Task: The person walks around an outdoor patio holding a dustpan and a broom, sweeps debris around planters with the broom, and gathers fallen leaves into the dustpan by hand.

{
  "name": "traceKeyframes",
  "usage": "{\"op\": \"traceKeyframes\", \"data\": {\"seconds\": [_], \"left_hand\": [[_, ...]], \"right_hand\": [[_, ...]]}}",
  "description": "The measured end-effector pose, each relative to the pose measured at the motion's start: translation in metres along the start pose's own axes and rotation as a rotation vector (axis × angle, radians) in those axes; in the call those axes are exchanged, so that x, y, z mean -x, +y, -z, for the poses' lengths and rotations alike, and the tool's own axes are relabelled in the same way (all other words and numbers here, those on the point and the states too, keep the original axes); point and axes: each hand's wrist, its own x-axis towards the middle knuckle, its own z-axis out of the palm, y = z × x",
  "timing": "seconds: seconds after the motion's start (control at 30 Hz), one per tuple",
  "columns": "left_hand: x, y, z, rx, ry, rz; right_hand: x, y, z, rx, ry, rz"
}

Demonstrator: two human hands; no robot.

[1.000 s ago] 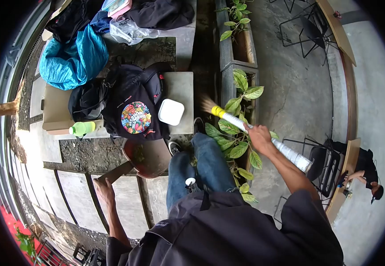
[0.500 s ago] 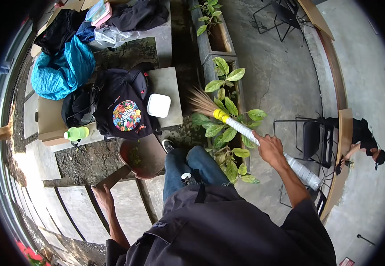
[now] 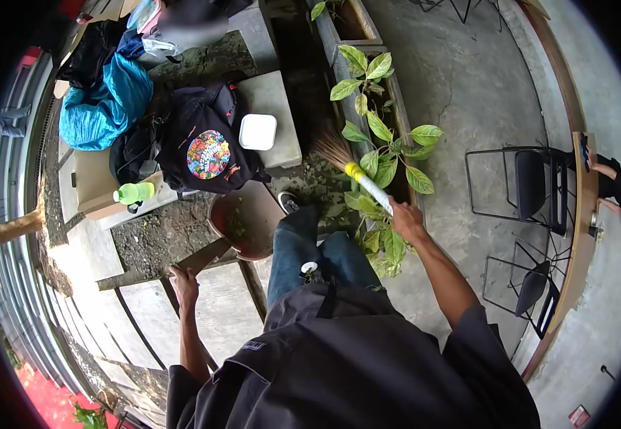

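My left hand (image 3: 184, 287) is closed round the end of the handle of a brownish dustpan (image 3: 259, 213). Bits of green leaf lie in the pan, close to my shoe (image 3: 289, 202). In my right hand (image 3: 407, 221) is a stick broom (image 3: 375, 191) with a white-wrapped handle and a yellow band. Its bristles point toward the dark strip of ground beside the planter, apart from the dustpan. Leafy plants (image 3: 382, 129) in the long planter (image 3: 405, 107) stand close to the broom, some leaves behind its handle.
A black backpack (image 3: 181, 154), a white lid-like square container (image 3: 257, 132), a green bottle (image 3: 133, 192) and a blue bag (image 3: 106, 104) lie on the slabs ahead. Black chairs (image 3: 532, 182) stand at a wooden counter (image 3: 583, 207) on the right, where another person (image 3: 614, 182) leans.
The view has shifted. My right hand has drawn in toward my body with the broom, its bristles lower beside the planter. My left hand still grips the dustpan.
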Motion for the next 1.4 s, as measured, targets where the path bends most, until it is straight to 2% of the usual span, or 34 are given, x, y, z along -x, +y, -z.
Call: {"op": "traceKeyframes", "data": {"seconds": [0.07,0.13,0.17,0.23,0.27,0.3,0.33,0.37,0.43,0.5,0.57,0.63,0.73,0.9,1.07,1.13,1.23,1.4], "left_hand": [[0.027,0.017,0.004,0.055,-0.006,0.043],[0.038,0.005,-0.010,0.079,0.074,0.034],[0.038,-0.008,-0.021,0.084,0.083,0.033],[0.031,-0.039,-0.043,0.072,0.187,-0.096],[0.053,-0.009,-0.025,0.096,0.108,0.009],[0.053,-0.014,-0.031,0.102,0.112,0.010],[0.051,-0.023,-0.041,0.085,0.222,-0.082],[0.053,-0.028,-0.047,0.069,0.332,-0.168],[0.053,-0.035,-0.053,0.075,0.344,-0.186],[0.079,-0.001,-0.028,0.074,0.163,-0.060],[0.068,-0.018,-0.042,0.064,0.191,-0.121],[0.074,-0.014,-0.042,0.063,0.187,-0.094],[0.073,-0.024,-0.050,0.105,0.186,-0.081],[0.070,-0.030,-0.051,0.106,0.162,-0.060],[0.075,-0.013,-0.032,0.105,0.116,-0.068],[0.076,-0.008,-0.028,0.117,0.103,-0.086],[0.078,0.001,-0.025,0.126,0.109,-0.144],[0.072,0.016,-0.027,0.078,-0.030,-0.160]], "right_hand": [[0.047,0.026,-0.037,-0.097,0.025,0.009],[0.100,0.032,-0.029,-0.098,-0.121,-0.062],[0.124,0.037,-0.031,-0.099,-0.112,-0.057],[0.169,0.048,-0.040,-0.194,-0.104,-0.090],[0.190,0.046,-0.042,-0.193,-0.098,-0.087],[0.209,0.044,-0.045,-0.205,-0.097,-0.104],[0.220,0.043,-0.049,-0.214,-0.097,-0.120],[0.223,0.042,-0.053,-0.202,-0.094,-0.112],[0.226,0.036,-0.063,-0.251,-0.018,-0.093],[0.200,0.024,-0.067,-0.296,0.030,-0.061],[0.155,0.008,-0.074,-0.301,0.062,-0.018],[0.118,-0.013,-0.079,-0.255,0.069,0.008],[0.099,-0.043,-0.081,-0.202,-0.005,-0.066],[0.148,-0.050,-0.094,-0.115,-0.213,-0.043],[0.248,-0.055,-0.088,-0.193,-0.174,-0.061],[0.271,-0.078,-0.077,-0.264,-0.171,-0.182],[0.258,-0.106,-0.089,-0.256,-0.089,-0.183],[0.207,-0.168,-0.102,-0.120,-0.079,-0.124]]}}
